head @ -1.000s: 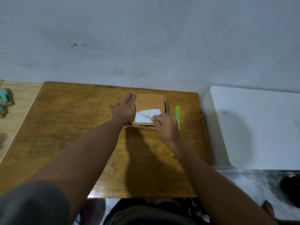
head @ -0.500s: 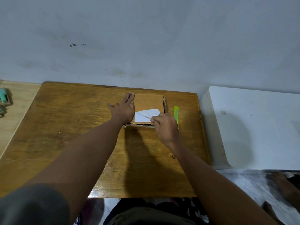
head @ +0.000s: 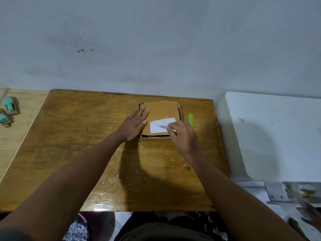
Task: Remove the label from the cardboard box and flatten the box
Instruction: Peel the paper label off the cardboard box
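**Peeling the label toward my left hand**

Off to the far left, on the paler surface beside the table (head: 69,153), sit two small teal items (head: 7,110) that play no part here. Moving in, my left hand (head: 134,125) lies flat with straight fingers, pressing on the left edge of the cardboard box (head: 163,112), which rests on the far right part of the table, near the wall. The white label (head: 159,126) lies on the near half of the box top, its long side running left to right between my two hands.

My right hand (head: 183,134) pinches the label's lifted right-hand corner between thumb and fingertips; the rest looks to be stuck down. So the unpeeled part lies to the left of that pinch, toward my bracing hand, and I judge the pull should run leftward along the label's length, low and steady, or the paper may tear. Just right of the box lies a green cutter (head: 190,120), untouched. The box stands unflattened.
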